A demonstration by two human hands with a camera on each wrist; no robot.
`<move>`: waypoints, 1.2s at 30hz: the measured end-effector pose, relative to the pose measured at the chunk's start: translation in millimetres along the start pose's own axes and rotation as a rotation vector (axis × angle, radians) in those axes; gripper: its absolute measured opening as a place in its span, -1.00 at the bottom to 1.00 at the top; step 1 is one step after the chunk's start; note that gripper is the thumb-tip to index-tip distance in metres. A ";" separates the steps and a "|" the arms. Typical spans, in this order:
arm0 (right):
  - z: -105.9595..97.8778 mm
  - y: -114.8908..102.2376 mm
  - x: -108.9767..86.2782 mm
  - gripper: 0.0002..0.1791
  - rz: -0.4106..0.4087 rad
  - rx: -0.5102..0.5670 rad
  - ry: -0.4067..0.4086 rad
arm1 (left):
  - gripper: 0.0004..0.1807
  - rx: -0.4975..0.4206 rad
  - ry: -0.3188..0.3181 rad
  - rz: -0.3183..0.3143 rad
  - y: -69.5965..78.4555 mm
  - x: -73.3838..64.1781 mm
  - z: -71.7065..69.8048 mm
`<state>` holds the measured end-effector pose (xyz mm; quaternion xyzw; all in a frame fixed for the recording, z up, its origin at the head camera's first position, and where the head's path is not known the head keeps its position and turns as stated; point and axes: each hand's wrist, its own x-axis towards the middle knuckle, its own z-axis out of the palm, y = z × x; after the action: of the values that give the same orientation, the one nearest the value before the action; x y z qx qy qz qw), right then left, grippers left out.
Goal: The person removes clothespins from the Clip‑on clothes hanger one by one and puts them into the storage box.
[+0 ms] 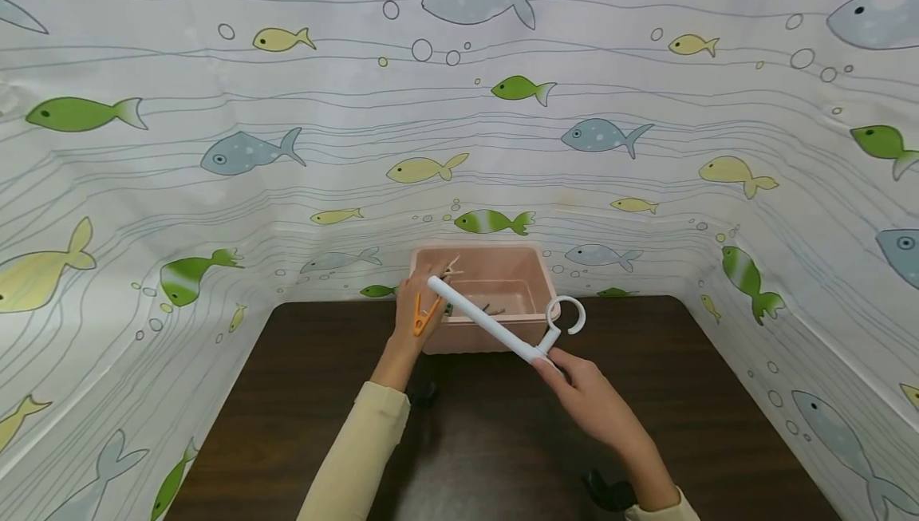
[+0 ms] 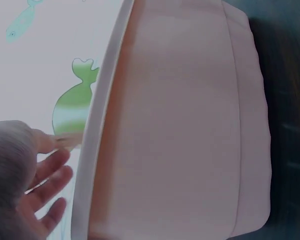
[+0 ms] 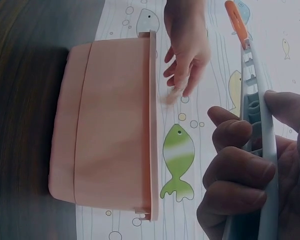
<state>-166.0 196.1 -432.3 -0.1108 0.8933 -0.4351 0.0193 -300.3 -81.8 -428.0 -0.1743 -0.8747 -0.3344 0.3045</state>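
Observation:
My right hand (image 1: 589,397) grips a white plastic hanger (image 1: 484,321) near its hook, fingers curled round it in the right wrist view. An orange clothespin (image 1: 424,320) sits at the hanger's far end, which crosses in front of my left hand (image 1: 416,297). Over the left part of a pink bin (image 1: 488,337), the left hand pinches a small light-coloured clothespin (image 1: 452,267) between thumb and finger. This clothespin (image 2: 67,140) is blurred in both wrist views. Several small pieces (image 1: 491,310) lie inside the bin, partly hidden by the hanger and the front wall.
The bin stands at the back edge of a dark brown table (image 1: 488,441). A white sheet (image 1: 345,130) printed with fish rises behind it and along both sides. Black objects (image 1: 609,491) show beside the forearms.

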 end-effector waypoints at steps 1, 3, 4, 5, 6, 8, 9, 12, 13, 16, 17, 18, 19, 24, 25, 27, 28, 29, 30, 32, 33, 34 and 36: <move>0.3 -0.1 0.0 -0.60 0.001 0.000 -0.001 | -0.62 -0.009 -0.006 0.005 -1.0 -0.2 -1.0; 0.6 -0.4 0.2 -0.60 0.000 0.000 -0.001 | -0.58 -0.030 -0.021 0.009 -3.1 -0.3 -3.0; 0.8 -0.6 0.4 -0.60 -0.001 -0.002 0.000 | -0.57 -0.040 -0.028 0.006 -3.9 -0.3 -4.0; 0.8 -0.7 0.5 -0.60 -0.003 -0.005 0.001 | -0.57 -0.029 -0.039 -0.003 -4.7 -0.3 -4.9; 0.8 -0.8 0.5 -0.60 -0.004 -0.006 0.002 | -0.57 -0.029 -0.049 -0.011 -5.3 -0.4 -5.8; 0.5 -1.2 1.0 -0.60 -0.007 -0.006 0.002 | -0.58 -0.057 -0.068 -0.045 -6.0 -0.8 -7.6; 0.3 -1.2 1.0 -0.60 -0.007 -0.006 0.001 | -0.59 -0.083 -0.074 -0.059 -6.2 -1.3 -8.8; -0.7 -2.0 1.6 -0.60 -0.006 -0.001 -0.001 | -0.63 -0.241 -0.101 -0.073 -7.1 -4.3 -13.5; -1.1 -2.4 2.0 -0.60 -0.006 0.001 -0.002 | -0.64 -0.296 -0.110 -0.069 -7.6 -5.7 -15.5; -1.9 -3.8 2.8 -0.60 -0.007 -0.002 0.003 | -0.76 -0.451 -0.180 -0.075 -9.7 -10.8 -22.4; -2.1 -4.4 3.1 -0.61 -0.008 -0.005 0.005 | -0.73 -0.503 -0.208 -0.090 -10.3 -13.1 -24.7; -2.2 -5.0 3.3 -0.61 -0.009 -0.008 0.007 | -0.67 -0.557 -0.239 -0.113 -10.7 -15.3 -27.1; -2.3 -5.6 3.5 -0.61 -0.011 -0.011 0.008 | -0.58 -0.617 -0.271 -0.137 -12.1 -17.5 -28.6; -2.6 -7.4 3.4 -0.60 -0.014 -0.008 0.006 | -0.23 -0.900 -0.409 -0.221 -10.5 -31.1 -38.2; -2.7 -7.6 3.4 -0.60 -0.014 -0.003 0.005 | -0.18 -0.950 -0.429 -0.226 -9.4 -33.9 -40.0; -2.7 -7.7 3.3 -0.60 -0.015 0.004 0.006 | -0.11 -1.042 -0.456 -0.225 -7.4 -38.9 -43.5; -2.6 -7.8 3.4 -0.60 -0.017 0.006 0.005 | -0.09 -1.080 -0.462 -0.225 -6.8 -41.5 -45.1; -2.6 -8.0 3.3 -0.60 -0.018 0.010 0.002 | -0.07 -1.118 -0.466 -0.224 -6.4 -44.1 -46.7; -2.4 -8.0 3.3 -0.60 -0.020 0.010 0.000 | -0.06 -1.146 -0.466 -0.220 -6.2 -46.3 -48.2; -2.2 -8.1 3.2 -0.60 -0.022 0.008 -0.003 | -0.12 -1.180 -0.462 -0.210 -5.3 -49.8 -51.0; -2.0 -8.0 3.0 -0.60 -0.021 0.007 -0.005 | -0.17 -1.179 -0.461 -0.207 -4.5 -51.2 -52.4; -1.8 -7.9 2.7 -0.60 -0.020 0.007 -0.006 | -0.22 -1.171 -0.458 -0.204 -3.3 -52.3 -53.6; -1.6 -7.8 1.9 -0.60 -0.014 0.009 -0.003 | -0.29 -1.136 -0.457 -0.204 -0.4 -53.8 -55.9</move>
<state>-166.7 192.3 -425.1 -0.1178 0.8905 -0.4390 0.0181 -236.7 -126.1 -430.1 -0.2918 -0.6154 -0.7294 -0.0644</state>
